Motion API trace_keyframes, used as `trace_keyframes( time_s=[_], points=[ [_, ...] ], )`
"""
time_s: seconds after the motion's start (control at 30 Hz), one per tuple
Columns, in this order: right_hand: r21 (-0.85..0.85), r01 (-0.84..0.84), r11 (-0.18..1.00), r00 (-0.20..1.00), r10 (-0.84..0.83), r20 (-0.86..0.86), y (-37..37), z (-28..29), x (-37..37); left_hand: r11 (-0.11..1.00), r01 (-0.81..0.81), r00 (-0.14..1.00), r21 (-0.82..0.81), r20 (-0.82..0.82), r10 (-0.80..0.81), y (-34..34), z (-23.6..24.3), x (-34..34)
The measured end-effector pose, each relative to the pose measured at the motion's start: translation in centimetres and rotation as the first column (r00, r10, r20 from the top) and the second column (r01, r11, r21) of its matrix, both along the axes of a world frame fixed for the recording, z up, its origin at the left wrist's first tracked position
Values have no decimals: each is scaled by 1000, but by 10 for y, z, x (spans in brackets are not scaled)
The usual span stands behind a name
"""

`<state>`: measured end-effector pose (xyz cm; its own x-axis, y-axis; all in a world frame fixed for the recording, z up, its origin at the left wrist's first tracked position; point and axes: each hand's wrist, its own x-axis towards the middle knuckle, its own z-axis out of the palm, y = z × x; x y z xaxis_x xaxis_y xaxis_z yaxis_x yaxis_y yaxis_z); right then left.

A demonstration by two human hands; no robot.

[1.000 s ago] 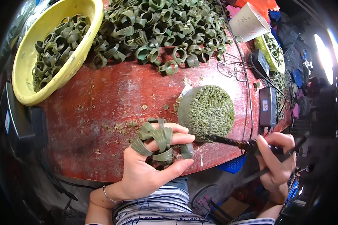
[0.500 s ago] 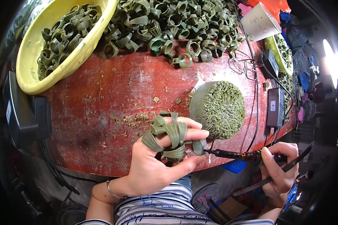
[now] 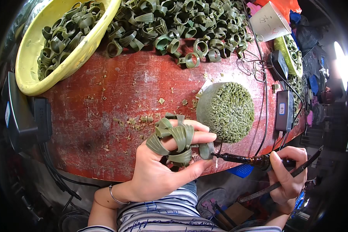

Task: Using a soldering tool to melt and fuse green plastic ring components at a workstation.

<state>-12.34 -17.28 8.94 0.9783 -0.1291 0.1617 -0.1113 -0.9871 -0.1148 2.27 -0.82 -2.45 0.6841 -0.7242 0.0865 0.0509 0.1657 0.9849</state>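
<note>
My left hand [image 3: 154,174] has several ribbed olive-green rings [image 3: 178,137] bunched over its fingers and grips a small green piece [image 3: 206,150] between thumb and fingers. My right hand [image 3: 288,178] is closed on a dark pen-like tool [image 3: 239,158] with a cord at its side; the tool's thin tip meets that small piece. A long, dark flat strip [image 3: 312,158], perhaps a second tool, crosses the same hand. Just beyond my fingers stands a green cylindrical block [image 3: 230,110] with a rough, crumbly top.
Red worktable [image 3: 85,127] bears a heap of green rings [image 3: 174,23], a yellow basin [image 3: 27,69] of rings, a white cup [image 3: 268,23], a green basket [image 3: 282,50], black boxes [image 3: 283,110] with cables, and scattered crumbs. A larger black device [image 3: 19,116] stands at left.
My right hand brought the tool's tip down and left from the block to the piece in my left hand. That hand shifted slightly right and up, as did the whole scene.
</note>
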Motion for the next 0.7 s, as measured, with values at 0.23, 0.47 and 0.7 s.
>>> trace_keyframes(
  time_s=[0.23,0.47,0.7],
  points=[
    [24,123,992,966,-125,228,-17,-17,-3,998,55,998,8,-6,-55,1,3,2],
    [202,389,899,844,-436,313,-94,-70,12,1000,11,971,7,-238,-9,0,7,-10],
    [341,447,827,805,-538,249,-122,-114,25,1000,-2,974,-4,-226,1,4,6,-8]
  ],
)
